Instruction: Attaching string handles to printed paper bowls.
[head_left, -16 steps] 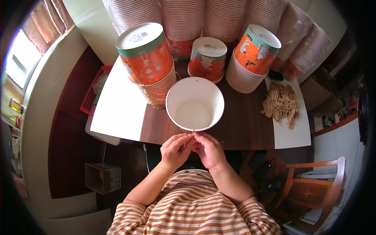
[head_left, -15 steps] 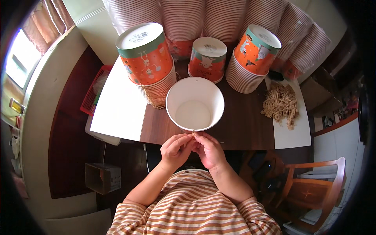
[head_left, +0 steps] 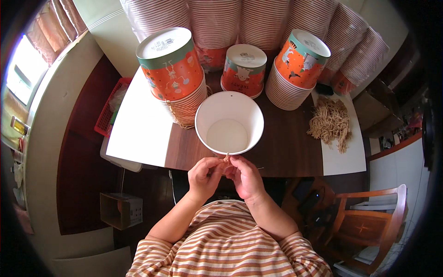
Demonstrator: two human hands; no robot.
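- White paper bucket (head_left: pixel 229 121): upright, open-topped, empty, at near edge of dark wooden desk (head_left: pixel 286 147); small hole in far rim wall; judged light, thin-walled, easily dented, best steadied by rim or base rather than squeezed at mid-wall.
- Tan cord piece (head_left: pixel 226 158): short, at near rim of bucket; pinched between both hands; judged soft, limp, prone to fraying, best held close to its end.
- Left hand (head_left: pixel 204 174): just below bucket rim; fingers together, clamped on cord.
- Right hand (head_left: pixel 245 177): touching left hand; fingers together, clamped on same cord.
- Printed orange buckets, upturned on stacks: left (head_left: pixel 171 64), middle (head_left: pixel 243 69), right (head_left: pixel 300 57); behind white bucket.
- Loose tan cord pile (head_left: pixel 330 122): on white sheet (head_left: pixel 339 159), right of desk, well apart from hands.
- Wooden chair (head_left: pixel 369 226): lower right.
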